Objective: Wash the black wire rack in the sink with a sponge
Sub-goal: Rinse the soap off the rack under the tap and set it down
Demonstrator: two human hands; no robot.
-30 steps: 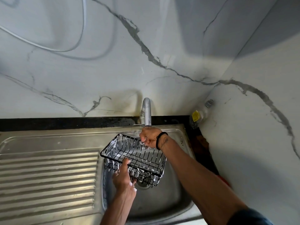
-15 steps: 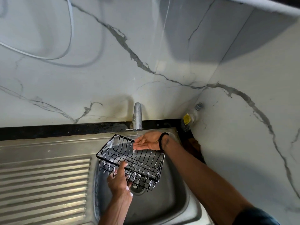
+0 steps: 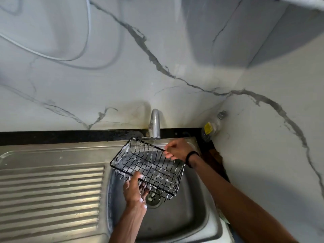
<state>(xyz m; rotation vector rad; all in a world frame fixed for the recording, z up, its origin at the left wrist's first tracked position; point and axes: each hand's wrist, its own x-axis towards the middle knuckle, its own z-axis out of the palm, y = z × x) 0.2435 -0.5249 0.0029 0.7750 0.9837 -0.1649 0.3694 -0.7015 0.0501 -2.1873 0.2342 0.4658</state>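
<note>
The left hand [image 3: 134, 188] curls its fingers around the near rim of the soapy black wire rack [image 3: 149, 165], the right hand [image 3: 177, 149] pinches the far rim beneath the running tap [image 3: 155, 125], so suds-slick wire could slip into the sink [image 3: 192, 207] below.

The wire rack [image 3: 149, 165] at the middle of the frame is black, flecked with white foam along its wires. Below it the sink [image 3: 196, 216] is dull silver steel, and its draining board [image 3: 50, 192] at lower left is ribbed in bright and dark stripes. The wall [image 3: 140, 67] across the top is white marble with grey veins. A black strip [image 3: 61, 136] runs along its foot. The tap [image 3: 155, 123] is silver. At the right wrist sits a black band [image 3: 191, 157], and a bottle [image 3: 209, 128] in the corner carries a yellow label
</note>
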